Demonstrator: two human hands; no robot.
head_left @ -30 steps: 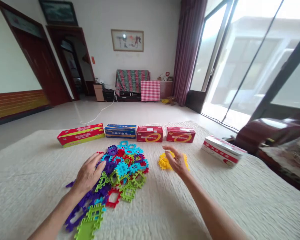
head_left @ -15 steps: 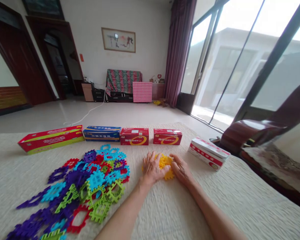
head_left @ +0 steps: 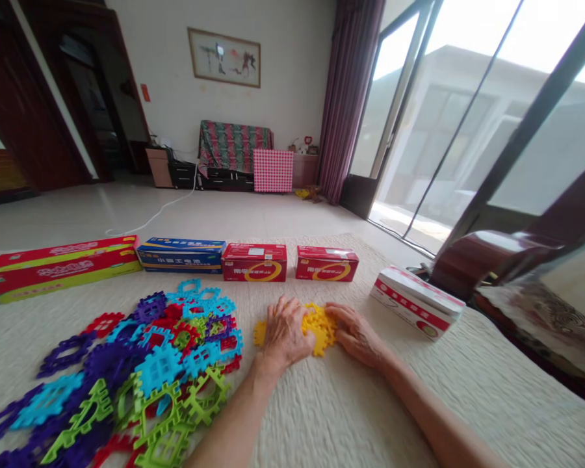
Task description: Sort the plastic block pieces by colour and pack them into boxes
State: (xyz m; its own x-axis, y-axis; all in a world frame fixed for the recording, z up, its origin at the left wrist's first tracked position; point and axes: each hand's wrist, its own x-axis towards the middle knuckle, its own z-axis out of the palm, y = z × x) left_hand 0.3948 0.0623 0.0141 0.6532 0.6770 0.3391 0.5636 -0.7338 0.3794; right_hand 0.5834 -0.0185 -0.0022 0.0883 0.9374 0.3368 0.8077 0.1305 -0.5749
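A small pile of yellow plastic interlocking building pieces (head_left: pixel 320 330) lies on the cream cloth between my hands. My left hand (head_left: pixel 286 331) rests over the left part of it, fingers bent down around the pieces; a yellow edge also sticks out on that hand's far left side. Against the right edge of the pile my right hand (head_left: pixel 355 331) presses with curled fingers, the tips partly hidden. To the left spreads a large heap of similar toothed pieces in purple, light blue (head_left: pixel 160 369), green (head_left: pixel 166 408) and red.
Across the back of the cloth (head_left: pixel 331 416) stand a long red-and-green box (head_left: pixel 63 266), a blue box (head_left: pixel 182 256) and two red boxes (head_left: pixel 254 263) (head_left: pixel 326 264). A white-and-red box (head_left: pixel 416 302) sits at an angle on the right. Beyond it is a dark wooden armrest (head_left: pixel 472 257).
The view has tilted and moved in slightly. My left hand has shifted left, widening the gap between my hands, and more of the yellow pieces shows on both sides of it.
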